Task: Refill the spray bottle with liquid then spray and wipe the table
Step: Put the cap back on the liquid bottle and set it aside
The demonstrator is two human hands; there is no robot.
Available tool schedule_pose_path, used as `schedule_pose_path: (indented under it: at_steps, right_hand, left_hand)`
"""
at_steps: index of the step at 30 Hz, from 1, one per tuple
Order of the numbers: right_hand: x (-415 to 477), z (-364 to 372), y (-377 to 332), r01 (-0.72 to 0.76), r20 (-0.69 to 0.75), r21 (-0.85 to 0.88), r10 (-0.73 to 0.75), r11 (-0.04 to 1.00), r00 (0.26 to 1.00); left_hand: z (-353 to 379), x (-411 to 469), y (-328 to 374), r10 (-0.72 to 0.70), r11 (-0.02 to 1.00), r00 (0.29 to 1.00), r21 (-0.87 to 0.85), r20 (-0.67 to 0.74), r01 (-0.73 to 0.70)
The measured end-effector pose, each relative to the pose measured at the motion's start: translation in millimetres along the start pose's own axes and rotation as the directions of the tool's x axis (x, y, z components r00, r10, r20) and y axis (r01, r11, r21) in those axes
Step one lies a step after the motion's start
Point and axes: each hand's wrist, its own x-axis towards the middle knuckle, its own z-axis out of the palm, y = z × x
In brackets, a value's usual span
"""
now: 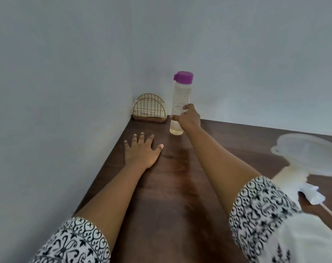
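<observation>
Near the far corner of the dark wooden worktop (180,196), your right hand (188,119) has its fingers (186,107) closed around the lower part of a clear bottle (180,103) with a purple cap (183,76). It stands upright and holds a little pale liquid. Your left hand (142,152) lies flat on the worktop, fingers spread, holding nothing. At your right stands a white funnel (309,154) on a pale container, blurred. A gold wire rack (149,109) sits in the corner.

A plain room in a home, it seems: a dark wooden table (172,186) pushed into a corner of bare pale walls (66,73), with a small gold wire rack (149,109) at the table's far corner.
</observation>
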Motion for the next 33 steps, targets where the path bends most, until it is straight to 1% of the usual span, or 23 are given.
schedule_pose_path:
  at_steps: [6, 9, 15, 19, 21, 23, 26, 29, 31, 33]
  right_hand:
    - [65.7, 28.0, 3.0, -0.004, -0.007, -0.095, 0.003, 0.996, 1.000]
    - [85.1, 34.5, 8.2, 0.012, -0.008, -0.110, -0.013, 0.994, 1.000]
    - [99.0, 39.7, 17.1, 0.067, 0.001, -0.170, -0.068, 0.983, 0.998]
    - [95.1, 35.1, 15.7, 0.072, 0.024, -0.213, -0.069, 0.974, 0.997]
    - [85.3, 30.5, 15.0, 0.052, 0.030, -0.232, -0.046, 0.971, 0.999]
    - [71.5, 25.6, 11.1, 0.018, -0.015, -0.235, -0.022, 0.972, 1.000]
    - [36.4, 15.9, -10.0, 0.044, -0.072, -0.237, -0.062, 0.971, 0.995]
    - [-15.7, 5.7, -41.3, 0.133, -0.074, -0.103, -0.141, 0.986, 0.987]
    - [-57.7, -8.2, -59.2, 0.198, -0.070, -0.029, -0.200, 0.980, 0.977]
    - [-97.6, -29.1, -75.0, 0.265, -0.058, 0.050, -0.262, 0.963, 0.963]
  left_hand:
    - [4.5, 20.4, -0.4, 0.000, 1.000, 1.000, 0.019, -0.003, 0.000]
    - [5.8, 25.9, 0.4, -0.004, 1.000, 1.000, 0.023, -0.012, 0.004]
    - [6.7, 27.8, 0.9, -0.021, 0.999, 1.000, 0.031, -0.012, 0.021]
    - [7.8, 26.4, 0.8, -0.018, 1.000, 0.999, 0.020, -0.035, 0.018]
    - [6.8, 25.3, 0.9, -0.023, 1.000, 0.998, 0.010, -0.053, 0.023]
    - [5.4, 23.7, 1.8, -0.026, 1.000, 0.997, 0.004, -0.068, 0.027]
    - [1.2, 16.0, 5.9, -0.022, 1.000, 0.994, -0.017, -0.103, 0.020]
    - [-4.2, 5.5, 8.6, 0.016, 1.000, 0.982, -0.021, -0.190, -0.020]
    - [-6.9, -4.8, 11.7, 0.035, 0.999, 0.968, -0.025, -0.247, -0.042]
    - [-7.2, -16.6, 17.6, 0.050, 0.995, 0.954, -0.064, -0.295, -0.072]
